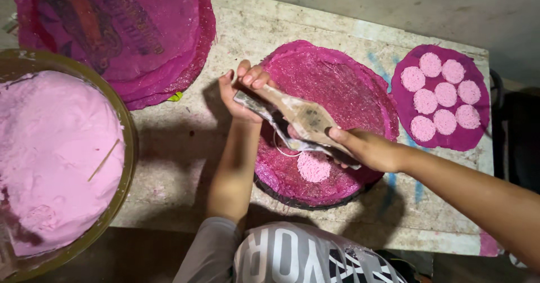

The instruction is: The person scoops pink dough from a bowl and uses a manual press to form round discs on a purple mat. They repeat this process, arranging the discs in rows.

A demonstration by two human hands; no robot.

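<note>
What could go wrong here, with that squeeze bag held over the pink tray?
The bag, gripped by the left hand and right hand, hangs above the single pink disc on the round tray; a slip might smear it. The tray overhangs the table edge slightly and may tip.

I am holding a flat tan wooden mould (301,117) showing dark smudges and pale grey edges. Below it a round magenta woven tray (349,92) is carrying one pale pink round cake (313,166). A smaller purple round mat (469,139) is showing eight pale pink discs. A big olive-rimmed bowl (126,131) is brimming with light pink powder (50,148). My shirt (304,255) is showing grey, white and black.
</note>
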